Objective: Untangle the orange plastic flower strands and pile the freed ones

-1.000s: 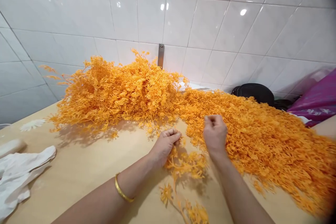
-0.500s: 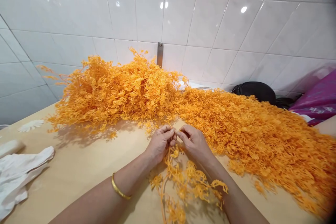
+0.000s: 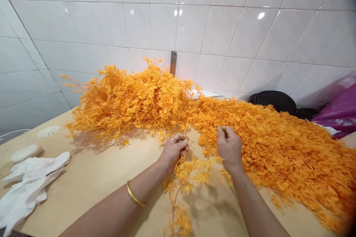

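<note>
Head view — left hand [image 3: 174, 152] pinches an orange sprig [image 3: 189, 174], right hand [image 3: 229, 149] apart, beside the orange heap [image 3: 272, 152].

A moment ago the two hands were together, fingertips meeting above the sprig; now they have drawn well apart. The left hand [image 3: 174, 152] has stayed near the middle, its fingers [image 3: 180, 140] curled on a thin stem of the orange sprig [image 3: 191, 172]. The right hand [image 3: 229, 149] has moved off to the right, over the edge of the orange pile [image 3: 278, 155]. Below the left fingers, the sprig now trails in a narrower line down across the desk [image 3: 91, 170]. The tiled wall [image 3: 194, 18] also sits slightly lower in view.
</note>
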`<state>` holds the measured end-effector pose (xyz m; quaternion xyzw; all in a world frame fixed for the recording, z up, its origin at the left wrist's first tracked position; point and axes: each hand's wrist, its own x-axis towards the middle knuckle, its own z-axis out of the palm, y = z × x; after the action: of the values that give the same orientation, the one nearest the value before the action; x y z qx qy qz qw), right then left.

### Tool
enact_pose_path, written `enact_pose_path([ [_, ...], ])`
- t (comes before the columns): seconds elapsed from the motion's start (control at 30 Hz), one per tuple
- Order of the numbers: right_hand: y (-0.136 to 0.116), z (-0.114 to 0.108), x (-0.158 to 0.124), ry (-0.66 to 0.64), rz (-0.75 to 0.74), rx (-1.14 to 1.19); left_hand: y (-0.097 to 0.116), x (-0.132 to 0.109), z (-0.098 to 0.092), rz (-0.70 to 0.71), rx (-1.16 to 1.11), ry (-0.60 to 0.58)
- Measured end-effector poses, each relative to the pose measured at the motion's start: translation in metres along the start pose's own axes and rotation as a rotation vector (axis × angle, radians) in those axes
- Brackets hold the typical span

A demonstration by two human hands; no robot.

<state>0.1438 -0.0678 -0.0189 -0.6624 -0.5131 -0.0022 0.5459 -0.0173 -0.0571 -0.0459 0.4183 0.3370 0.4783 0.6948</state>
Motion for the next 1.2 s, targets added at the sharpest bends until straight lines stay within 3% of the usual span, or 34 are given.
enact_pose_path([
  [0.17, -0.021, 0.008, -0.018, -0.208, -0.195, 0.047, 0.004, 0.003, -0.002, 0.077, 0.045, 0.045],
  [0.33, -0.031, 0.012, -0.031, -0.759, -0.126, 0.159, 0.009, 0.004, -0.004, 0.166, 0.087, 0.099],
  [0.43, -0.031, 0.015, -0.037, -0.944, -0.069, 0.215, 0.009, 0.005, -0.006, 0.172, 0.024, 0.064],
  [0.5, -0.030, 0.016, -0.038, -0.940, -0.062, 0.221, 0.008, 0.007, -0.009, 0.123, -0.016, 0.039],
  [0.7, -0.024, 0.015, -0.028, -0.679, -0.055, 0.213, 0.009, 0.009, -0.014, -0.190, -0.013, -0.089],
  [0.8, -0.021, 0.016, -0.026, -0.669, -0.047, 0.223, 0.010, 0.007, -0.012, -0.240, 0.003, -0.155],
  [1.03, -0.029, 0.014, -0.030, -0.831, 0.184, 0.570, 0.009, 0.008, -0.011, 0.074, 0.079, -0.043],
  [1.13, -0.031, 0.013, -0.033, -0.953, 0.293, 0.579, 0.010, 0.008, -0.010, 0.160, 0.106, -0.056],
  [1.2, -0.028, 0.014, -0.034, -0.960, 0.284, 0.548, 0.010, 0.007, -0.009, 0.162, 0.128, -0.063],
])
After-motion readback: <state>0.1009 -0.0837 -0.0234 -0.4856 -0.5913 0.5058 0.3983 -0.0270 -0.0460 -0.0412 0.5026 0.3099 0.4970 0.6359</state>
